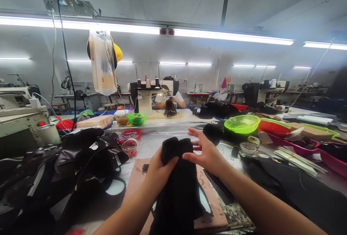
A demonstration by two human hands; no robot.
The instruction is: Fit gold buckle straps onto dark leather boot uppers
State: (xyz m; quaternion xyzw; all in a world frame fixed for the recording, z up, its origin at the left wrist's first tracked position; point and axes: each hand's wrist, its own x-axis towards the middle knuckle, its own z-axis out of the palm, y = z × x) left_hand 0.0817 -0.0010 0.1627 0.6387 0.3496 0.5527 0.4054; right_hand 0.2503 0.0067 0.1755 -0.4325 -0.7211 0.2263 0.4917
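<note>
A long, soft black fabric piece (pixel 179 184) stands upright in front of me, its top edge folded into two rounded lobes. My left hand (pixel 159 168) grips its left side near the top, thumb on the front and the other fingers hidden behind. Beside its upper right edge, my right hand (pixel 204 152) is open with fingers spread; the thumb tip is close to the fabric, and whether it touches I cannot tell. Below lies a pinkish board (pixel 135 184). A black-edged pale piece (pixel 204 199) shows at the fabric's lower right.
Black leather pieces (pixel 78 159) are heaped on the left. A clear round tub (pixel 130 147) and red tray (pixel 137 133) lie ahead. Green basket (pixel 242 123), pink basket (pixel 303 148) and pale strips (pixel 298 161) are at right. Beyond, a person (pixel 179 99) sits at a sewing machine (pixel 148 95).
</note>
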